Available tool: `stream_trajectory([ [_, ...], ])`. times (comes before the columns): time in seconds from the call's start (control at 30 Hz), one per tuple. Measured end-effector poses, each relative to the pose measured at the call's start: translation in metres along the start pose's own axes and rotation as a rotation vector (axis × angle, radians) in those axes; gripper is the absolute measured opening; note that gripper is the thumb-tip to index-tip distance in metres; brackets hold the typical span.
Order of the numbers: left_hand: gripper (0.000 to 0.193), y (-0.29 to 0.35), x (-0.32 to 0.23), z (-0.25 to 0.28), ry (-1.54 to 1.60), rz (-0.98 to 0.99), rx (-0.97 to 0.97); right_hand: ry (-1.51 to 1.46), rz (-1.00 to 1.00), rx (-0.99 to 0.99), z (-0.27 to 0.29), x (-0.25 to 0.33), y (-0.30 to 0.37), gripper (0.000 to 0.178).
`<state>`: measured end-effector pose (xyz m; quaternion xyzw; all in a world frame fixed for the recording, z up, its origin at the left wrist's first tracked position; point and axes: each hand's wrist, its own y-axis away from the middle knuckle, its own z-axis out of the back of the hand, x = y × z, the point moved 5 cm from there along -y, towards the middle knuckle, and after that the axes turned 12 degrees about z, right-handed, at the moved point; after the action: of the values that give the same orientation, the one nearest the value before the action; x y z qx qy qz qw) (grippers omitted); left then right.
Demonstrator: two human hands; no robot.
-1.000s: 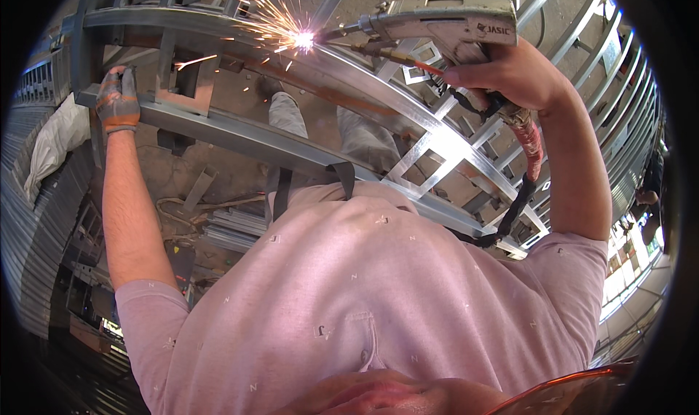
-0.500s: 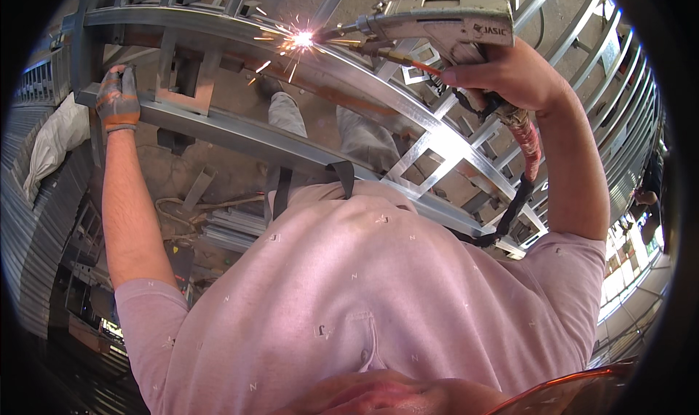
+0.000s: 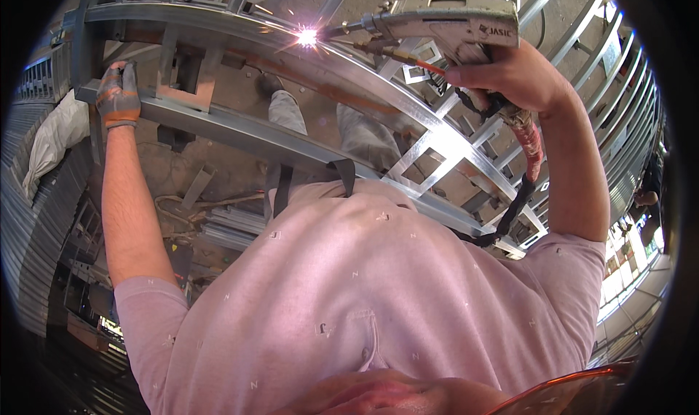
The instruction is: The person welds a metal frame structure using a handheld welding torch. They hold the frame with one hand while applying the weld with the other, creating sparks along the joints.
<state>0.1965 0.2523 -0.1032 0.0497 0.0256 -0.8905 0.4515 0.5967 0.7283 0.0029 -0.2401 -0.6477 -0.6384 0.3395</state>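
Place: a metalworking shop, by everything I see around me.
Welding gun (image 3: 444, 23): pale and grimy, its tip at a fierce white-violet glow (image 3: 307, 38) with a few sparks.
Cable (image 3: 518, 204): black, trailing down from the gun's red sleeve (image 3: 531, 144).
Metal frame (image 3: 240, 137): long bare rails joined by crosspieces, one of them gently curved.
Bars (image 3: 540, 2): more lengths, ranged in rows over on the right.
Stock (image 3: 231, 229): straight grey pieces bundled low down.
Left edge: ribbed grey sheeting (image 3: 35, 262), a crumpled whitish sheet (image 3: 60, 142) beside it.
Floor (image 3: 237, 173): brownish and dusty, strewn with metal offcuts (image 3: 198, 188).
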Motion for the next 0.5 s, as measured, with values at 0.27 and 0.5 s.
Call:
stream_trajectory([
  [0.27,0.028,0.001,-0.015,0.008,0.056,0.100,-0.005,0.054,-0.054,-0.017,-0.004,0.007,0.007,0.037],
  [0.5,0.028,0.000,-0.007,0.003,0.010,0.074,0.029,0.103,-0.029,-0.073,-0.011,0.016,0.014,0.037],
])
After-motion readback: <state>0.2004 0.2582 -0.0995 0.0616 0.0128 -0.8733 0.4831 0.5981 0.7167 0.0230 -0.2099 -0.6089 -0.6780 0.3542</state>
